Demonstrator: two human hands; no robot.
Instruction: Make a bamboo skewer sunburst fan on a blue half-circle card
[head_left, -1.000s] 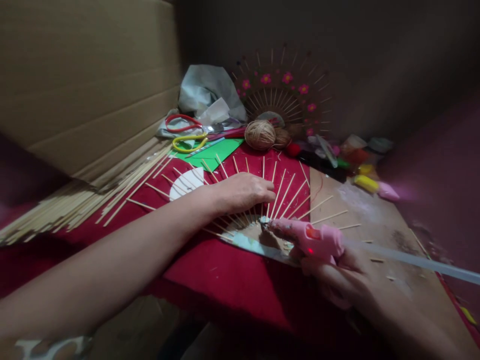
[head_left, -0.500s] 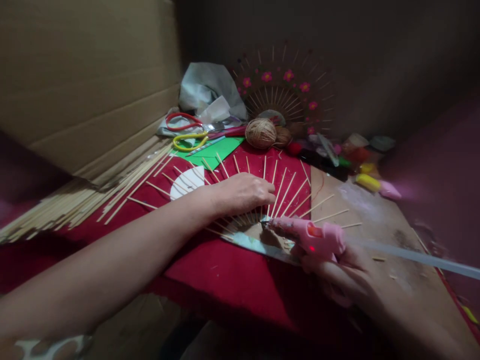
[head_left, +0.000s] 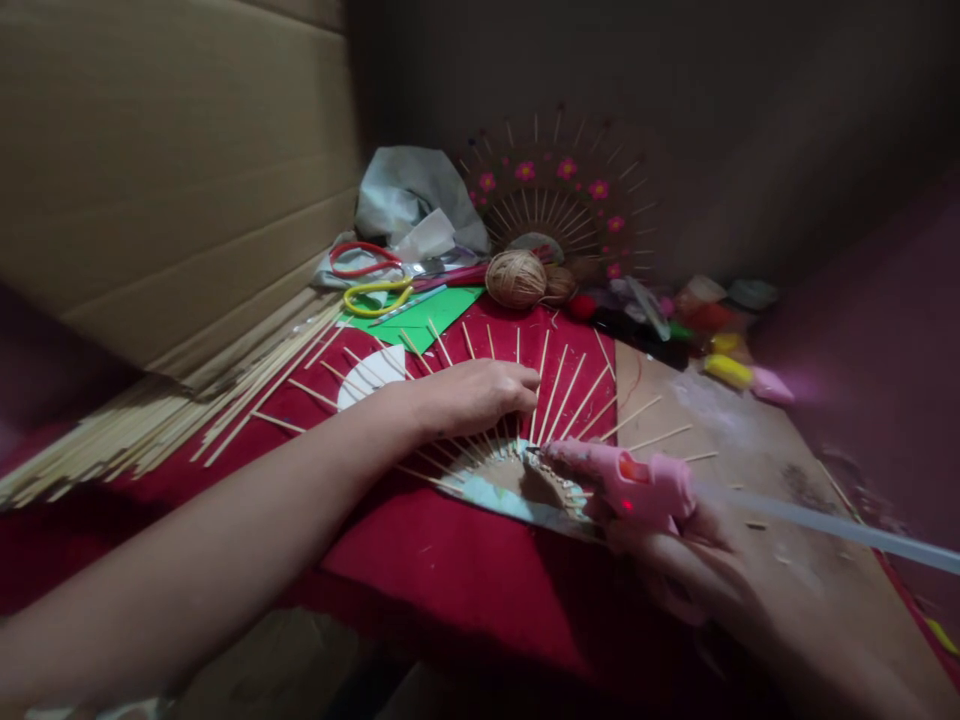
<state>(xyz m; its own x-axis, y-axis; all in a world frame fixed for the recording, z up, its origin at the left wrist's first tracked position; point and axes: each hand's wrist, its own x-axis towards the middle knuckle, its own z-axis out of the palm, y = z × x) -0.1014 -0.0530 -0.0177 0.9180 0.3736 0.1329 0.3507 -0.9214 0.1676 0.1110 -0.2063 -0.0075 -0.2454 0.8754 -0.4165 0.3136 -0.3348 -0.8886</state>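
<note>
Ngl the right hand (head_left: 671,555)'s fingers are gripping the glue gun (head_left: 656,488) at 4 o'clock from the left hand (head_left: 480,393) (can't tell its grip), so any slip is risking burns.

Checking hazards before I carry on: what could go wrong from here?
The pink glue gun has its tip close to the left hand, so hot glue might burn the fingers. The left forearm crosses above several thin sticks and could knock them askew. The long glue stick jutting from the gun's back might snag something.

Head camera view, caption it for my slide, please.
Left hand over fanned thin sticks, right hand holding a pink glue gun.
</note>
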